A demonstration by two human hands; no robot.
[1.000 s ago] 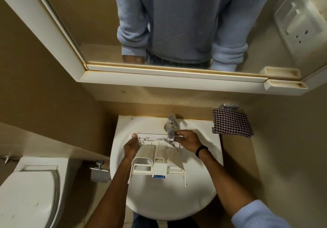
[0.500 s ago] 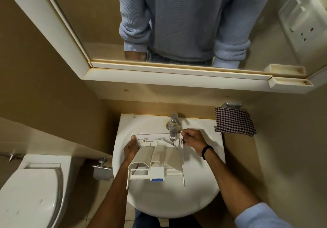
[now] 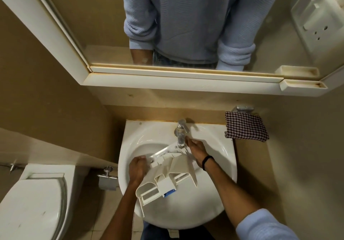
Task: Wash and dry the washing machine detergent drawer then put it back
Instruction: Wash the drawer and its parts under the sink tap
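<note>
Head view: small washroom, tan walls, tiled floor.
Sink [image 3: 149, 133]: white basin, under both hands.
Drawer [image 3: 173, 172]: white plastic, tilted across the basin between the hands, far end under the tap.
Left hand [image 3: 137, 169]: fingers curled round drawer's left side.
Right hand [image 3: 195, 151]: gripping drawer's far right corner, just beside tap.
Tap [image 3: 181, 128]: chrome, water running onto drawer.
Cloth [image 3: 245, 126]: checked, on wall right of right hand.
Toilet [image 3: 37, 202]: lid down, well left of left hand.
Mirror [image 3: 83, 16]: above hands, shelf [image 3: 186, 83] under it.
</note>
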